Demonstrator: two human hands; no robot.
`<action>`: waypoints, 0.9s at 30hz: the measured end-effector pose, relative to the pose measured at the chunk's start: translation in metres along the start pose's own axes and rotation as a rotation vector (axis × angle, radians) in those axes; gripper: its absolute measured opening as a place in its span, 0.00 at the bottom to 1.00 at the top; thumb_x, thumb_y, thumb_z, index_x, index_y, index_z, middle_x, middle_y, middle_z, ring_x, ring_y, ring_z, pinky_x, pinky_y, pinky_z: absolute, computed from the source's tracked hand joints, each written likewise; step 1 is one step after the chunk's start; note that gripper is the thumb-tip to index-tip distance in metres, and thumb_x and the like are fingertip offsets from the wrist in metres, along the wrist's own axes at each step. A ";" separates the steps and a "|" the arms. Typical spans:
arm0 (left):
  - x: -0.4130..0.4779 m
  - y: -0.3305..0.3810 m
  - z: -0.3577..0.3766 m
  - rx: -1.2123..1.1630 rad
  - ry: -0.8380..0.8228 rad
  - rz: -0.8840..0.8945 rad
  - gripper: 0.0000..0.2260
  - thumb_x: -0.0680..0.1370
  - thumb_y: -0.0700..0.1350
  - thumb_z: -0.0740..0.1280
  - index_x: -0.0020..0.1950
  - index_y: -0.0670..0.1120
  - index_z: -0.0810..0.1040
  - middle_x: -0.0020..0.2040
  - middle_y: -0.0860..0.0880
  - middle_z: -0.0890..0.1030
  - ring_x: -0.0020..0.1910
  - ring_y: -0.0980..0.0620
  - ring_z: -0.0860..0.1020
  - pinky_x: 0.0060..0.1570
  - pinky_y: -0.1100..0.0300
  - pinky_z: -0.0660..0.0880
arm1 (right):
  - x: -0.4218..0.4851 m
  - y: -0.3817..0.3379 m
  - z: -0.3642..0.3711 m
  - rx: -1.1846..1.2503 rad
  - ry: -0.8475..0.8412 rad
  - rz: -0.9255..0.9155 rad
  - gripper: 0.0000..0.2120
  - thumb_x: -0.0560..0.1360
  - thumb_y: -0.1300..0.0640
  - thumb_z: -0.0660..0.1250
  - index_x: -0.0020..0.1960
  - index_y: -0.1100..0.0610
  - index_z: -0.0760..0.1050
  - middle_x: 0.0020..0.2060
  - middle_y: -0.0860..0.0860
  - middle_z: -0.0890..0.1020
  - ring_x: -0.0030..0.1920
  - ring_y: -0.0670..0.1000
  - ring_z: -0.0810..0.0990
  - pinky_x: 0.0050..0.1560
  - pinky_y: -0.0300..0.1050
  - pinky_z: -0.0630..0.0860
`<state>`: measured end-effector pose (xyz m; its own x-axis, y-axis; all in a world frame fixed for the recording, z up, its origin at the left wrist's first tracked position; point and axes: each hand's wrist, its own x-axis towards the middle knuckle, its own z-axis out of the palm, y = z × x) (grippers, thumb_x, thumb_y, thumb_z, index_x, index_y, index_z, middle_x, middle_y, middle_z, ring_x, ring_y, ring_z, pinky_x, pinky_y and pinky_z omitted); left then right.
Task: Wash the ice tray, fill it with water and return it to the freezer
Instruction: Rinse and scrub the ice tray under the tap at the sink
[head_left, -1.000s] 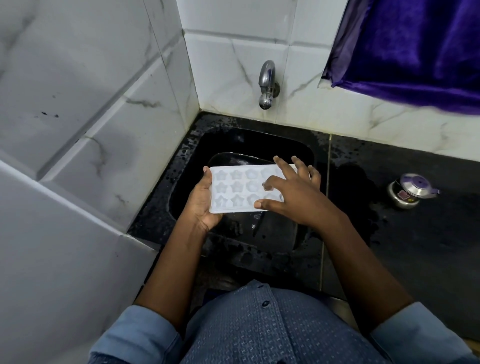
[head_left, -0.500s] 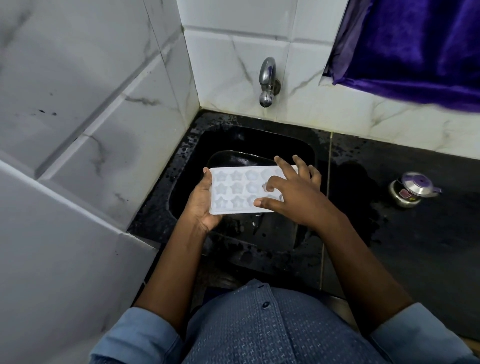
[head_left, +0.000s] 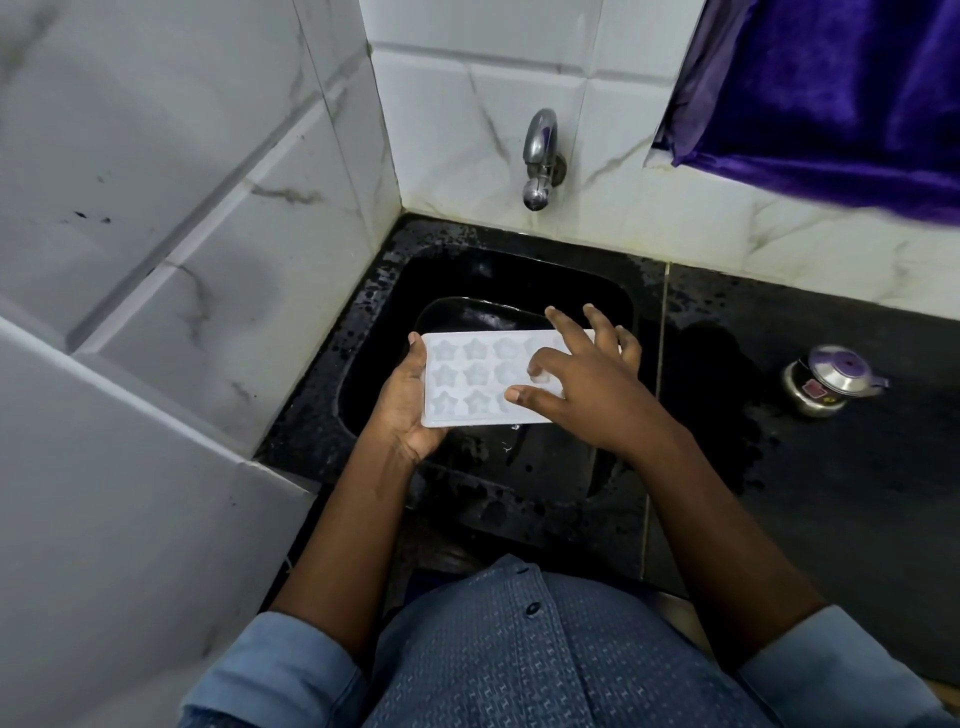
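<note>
Cupping its left end from beneath, the left hand (head_left: 402, 410) grips the ice tray (head_left: 467, 379), level over the sink (head_left: 519, 275). Spread open, the right hand (head_left: 587, 389) presses its cells, grasping nothing; hard rubbing could tip it from that one-ended hold.

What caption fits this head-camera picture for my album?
Left hand holds a white star-shaped ice tray over the black sink; right hand touches its cups.
</note>
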<state>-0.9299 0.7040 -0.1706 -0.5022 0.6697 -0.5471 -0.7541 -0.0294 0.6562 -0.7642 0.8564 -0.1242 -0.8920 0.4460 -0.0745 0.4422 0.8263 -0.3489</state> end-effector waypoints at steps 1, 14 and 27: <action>0.000 0.000 0.000 0.000 0.001 0.000 0.34 0.85 0.68 0.52 0.71 0.42 0.78 0.65 0.38 0.84 0.61 0.39 0.85 0.54 0.42 0.82 | 0.000 0.000 0.000 -0.011 0.002 0.005 0.24 0.77 0.26 0.57 0.55 0.42 0.78 0.85 0.49 0.51 0.83 0.57 0.38 0.79 0.64 0.37; 0.008 0.002 -0.002 -0.001 0.000 0.009 0.35 0.85 0.68 0.52 0.74 0.41 0.77 0.67 0.38 0.83 0.65 0.37 0.83 0.59 0.41 0.80 | 0.004 0.000 0.000 0.000 0.017 0.037 0.23 0.80 0.28 0.56 0.57 0.42 0.79 0.85 0.49 0.53 0.84 0.57 0.40 0.78 0.64 0.38; 0.015 0.005 -0.010 -0.020 -0.022 -0.004 0.35 0.84 0.69 0.53 0.75 0.41 0.76 0.68 0.37 0.82 0.67 0.36 0.81 0.62 0.39 0.79 | 0.006 0.002 -0.003 0.059 -0.036 -0.011 0.19 0.80 0.31 0.62 0.60 0.41 0.79 0.85 0.46 0.52 0.83 0.54 0.38 0.78 0.59 0.37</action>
<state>-0.9452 0.7066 -0.1808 -0.4900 0.6856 -0.5384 -0.7647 -0.0415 0.6430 -0.7684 0.8621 -0.1222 -0.8999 0.4237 -0.1032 0.4271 0.8087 -0.4045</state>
